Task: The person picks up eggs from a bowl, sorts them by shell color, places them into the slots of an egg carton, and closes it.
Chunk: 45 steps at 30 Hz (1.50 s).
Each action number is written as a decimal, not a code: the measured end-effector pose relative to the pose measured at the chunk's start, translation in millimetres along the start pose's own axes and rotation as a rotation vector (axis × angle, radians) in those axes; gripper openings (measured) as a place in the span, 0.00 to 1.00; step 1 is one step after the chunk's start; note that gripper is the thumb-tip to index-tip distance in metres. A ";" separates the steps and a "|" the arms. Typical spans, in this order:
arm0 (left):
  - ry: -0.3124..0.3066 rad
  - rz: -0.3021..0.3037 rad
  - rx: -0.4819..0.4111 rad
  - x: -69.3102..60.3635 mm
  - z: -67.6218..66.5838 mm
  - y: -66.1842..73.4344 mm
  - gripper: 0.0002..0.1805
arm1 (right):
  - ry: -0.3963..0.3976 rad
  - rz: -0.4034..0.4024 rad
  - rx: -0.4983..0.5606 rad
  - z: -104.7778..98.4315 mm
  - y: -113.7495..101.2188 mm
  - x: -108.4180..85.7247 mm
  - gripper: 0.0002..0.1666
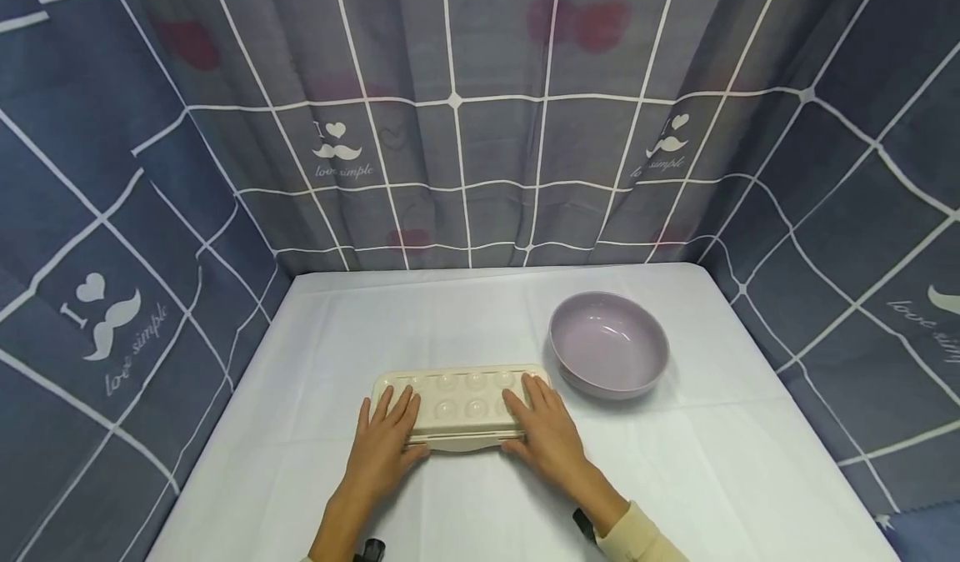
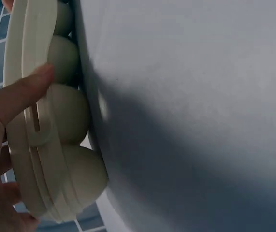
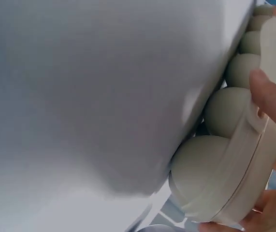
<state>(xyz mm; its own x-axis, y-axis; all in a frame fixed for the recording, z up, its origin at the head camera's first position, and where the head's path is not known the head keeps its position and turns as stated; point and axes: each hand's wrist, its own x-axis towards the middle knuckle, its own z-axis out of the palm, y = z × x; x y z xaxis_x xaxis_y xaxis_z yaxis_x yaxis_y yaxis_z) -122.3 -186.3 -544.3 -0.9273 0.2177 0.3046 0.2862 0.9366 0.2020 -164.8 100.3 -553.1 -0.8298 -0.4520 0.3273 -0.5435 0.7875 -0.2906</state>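
Observation:
On the white table lies a long cream plastic egg box (image 1: 461,406) with its lid down and rows of round bumps on top. My left hand (image 1: 381,445) rests on its left end, fingers spread fairly straight over the lid and thumb against the front edge. At the opposite end, my right hand (image 1: 550,431) lies the same way. In the left wrist view the thumb (image 2: 29,92) touches the front rim beside a slotted clasp. The right wrist view shows the other thumb (image 3: 270,99) by a similar clasp, above rounded egg cups (image 3: 227,113). The box's inside is hidden.
A round lilac bowl (image 1: 609,343) stands right of the box, towards the back, with nothing seen in it. Dark checked curtains (image 1: 487,145) close off the table (image 1: 360,320) at the back and both sides.

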 end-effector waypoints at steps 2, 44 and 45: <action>-0.006 0.017 0.024 2.6 0.5 1.1 0.46 | -0.005 -0.004 -0.048 0.3 -2.6 0.9 0.49; -0.055 -0.121 -0.039 15.3 -13.6 20.1 0.35 | 0.019 -0.145 -0.430 -7.7 -23.7 12.8 0.32; -0.062 -0.139 -0.066 16.3 -15.3 20.4 0.35 | 0.014 -0.149 -0.412 -11.1 -24.1 16.6 0.28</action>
<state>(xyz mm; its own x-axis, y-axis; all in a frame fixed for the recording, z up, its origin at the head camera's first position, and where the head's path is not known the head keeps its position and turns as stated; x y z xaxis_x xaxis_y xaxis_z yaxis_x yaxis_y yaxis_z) -127.9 -167.9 -521.0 -0.9715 0.1057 0.2121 0.1676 0.9393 0.2994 -164.1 78.5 -530.7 -0.7426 -0.5702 0.3513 -0.5592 0.8166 0.1431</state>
